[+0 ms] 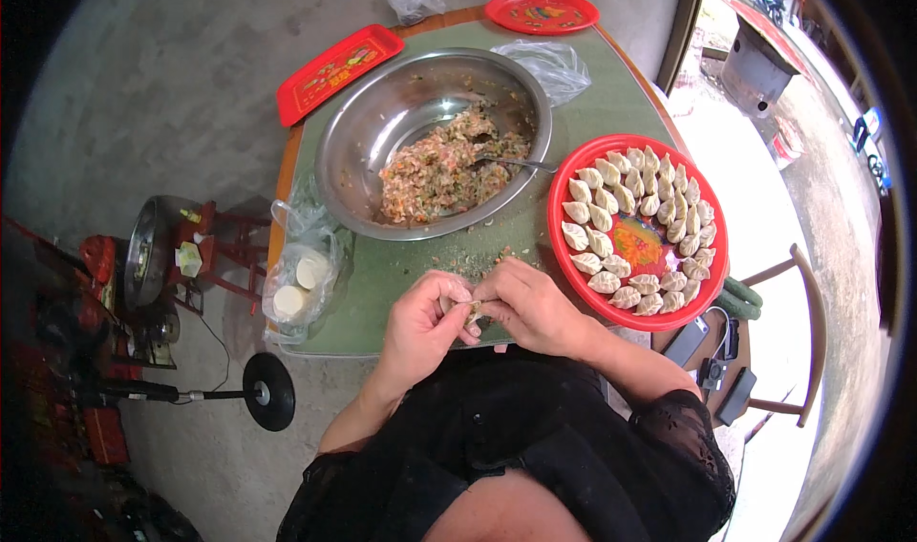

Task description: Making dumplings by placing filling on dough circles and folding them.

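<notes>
Between them, my left hand (426, 323) and my right hand (526, 305) hold a dumpling (473, 313) by its edge, close to the table's near side. Fingers hide most of it, though a bit of filling shows. Beyond my hands stands a wide stainless steel basin (358, 137) with minced filling (437, 177) heaped in its near half. A metal spoon (519, 162) rests in the filling, its handle over the rim. On my right, a round red tray (557, 255) carries several pleated dumplings (602, 282) in rings around its printed centre.
Stacks of round dumpling wrappers (290, 302) lie in a plastic bag at the table's left edge. Two red trays (340, 73) (542, 12) sit at the far corners. A wooden chair (809, 334) holding phones (685, 341) and cucumbers (738, 298) stands right. A pedestal fan (269, 391) is left.
</notes>
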Available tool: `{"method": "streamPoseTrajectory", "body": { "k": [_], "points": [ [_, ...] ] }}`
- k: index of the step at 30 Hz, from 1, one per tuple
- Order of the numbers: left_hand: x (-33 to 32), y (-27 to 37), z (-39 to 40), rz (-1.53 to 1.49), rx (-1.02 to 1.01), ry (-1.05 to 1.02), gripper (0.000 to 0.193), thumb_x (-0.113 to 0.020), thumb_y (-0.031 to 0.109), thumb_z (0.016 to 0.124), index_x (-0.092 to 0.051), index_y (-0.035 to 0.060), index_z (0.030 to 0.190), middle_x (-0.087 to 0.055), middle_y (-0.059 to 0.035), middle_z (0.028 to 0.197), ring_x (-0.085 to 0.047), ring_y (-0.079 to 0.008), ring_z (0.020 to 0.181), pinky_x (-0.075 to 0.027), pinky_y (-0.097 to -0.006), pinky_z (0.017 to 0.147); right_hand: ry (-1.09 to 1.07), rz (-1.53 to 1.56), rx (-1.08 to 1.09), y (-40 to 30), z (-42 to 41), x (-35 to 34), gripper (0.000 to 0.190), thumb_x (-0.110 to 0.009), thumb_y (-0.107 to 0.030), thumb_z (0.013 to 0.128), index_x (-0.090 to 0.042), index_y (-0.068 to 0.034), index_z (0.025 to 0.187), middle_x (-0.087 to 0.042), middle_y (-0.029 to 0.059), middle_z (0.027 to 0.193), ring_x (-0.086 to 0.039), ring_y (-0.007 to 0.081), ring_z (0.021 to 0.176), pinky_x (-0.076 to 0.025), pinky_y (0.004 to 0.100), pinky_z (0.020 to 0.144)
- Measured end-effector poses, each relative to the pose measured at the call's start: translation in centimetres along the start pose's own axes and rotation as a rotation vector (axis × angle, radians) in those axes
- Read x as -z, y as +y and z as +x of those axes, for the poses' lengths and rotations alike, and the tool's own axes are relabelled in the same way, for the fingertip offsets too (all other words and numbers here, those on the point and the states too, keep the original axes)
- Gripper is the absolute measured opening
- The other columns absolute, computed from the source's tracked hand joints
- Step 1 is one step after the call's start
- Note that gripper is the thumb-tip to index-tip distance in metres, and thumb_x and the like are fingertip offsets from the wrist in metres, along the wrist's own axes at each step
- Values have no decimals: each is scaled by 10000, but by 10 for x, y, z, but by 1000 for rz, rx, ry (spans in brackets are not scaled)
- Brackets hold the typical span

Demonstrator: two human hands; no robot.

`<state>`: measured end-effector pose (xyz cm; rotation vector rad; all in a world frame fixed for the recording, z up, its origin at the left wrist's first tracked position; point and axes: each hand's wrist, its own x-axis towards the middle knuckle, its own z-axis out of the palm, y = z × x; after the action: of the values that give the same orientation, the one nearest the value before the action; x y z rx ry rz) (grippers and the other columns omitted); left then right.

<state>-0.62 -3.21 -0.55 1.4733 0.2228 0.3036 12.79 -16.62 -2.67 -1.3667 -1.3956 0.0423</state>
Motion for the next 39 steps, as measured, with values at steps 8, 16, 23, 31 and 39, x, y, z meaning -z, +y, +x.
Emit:
{"method": "streamPoseTrajectory", "body": {
  "k": [8,16,23,31,39],
  "points": [
    [9,6,7,-100,90,-85,98,-533,-17,948,-520,-34,1043,-603,-106,926,-648,-142,700,-592,-265,581,-16,-40,48,-3,3,6,143,-682,3,756,-561,-13,830,-541,125,776,-554,325,731,-469,403,639],
    [14,3,8,-52,100,-47,119,-521,30,974,-538,-52,1059,-640,-123,916,-668,-170,687,-597,-275,570,-2,0,16,-3,2,5,136,-673,21,767,-563,-10,840,-538,127,762,-555,324,729,-465,402,635],
    [9,14,5,-132,-42,-98,215,-464,-60,954,-495,-51,1166,-587,-171,1152,-677,-204,858,-593,-284,728,41,40,-51,-2,0,8,119,-666,21,786,-561,-8,835,-574,135,791,-573,335,750,-473,405,656],
    [14,5,3,204,-173,-212,187,-495,-136,901,-549,-52,1059,-494,-162,1268,-658,-168,930,-574,-267,782,41,3,-32,-4,3,9,115,-666,5,787,-561,-11,832,-587,135,799,-577,334,736,-476,410,658],
    [2,2,1,51,-52,-34,88,-510,-115,909,-544,-62,971,-498,-120,1155,-650,-162,880,-593,-288,753,55,-129,85,-4,4,2,173,-705,-24,742,-564,-12,842,-549,129,776,-551,325,721,-464,413,646]
  ]
}}
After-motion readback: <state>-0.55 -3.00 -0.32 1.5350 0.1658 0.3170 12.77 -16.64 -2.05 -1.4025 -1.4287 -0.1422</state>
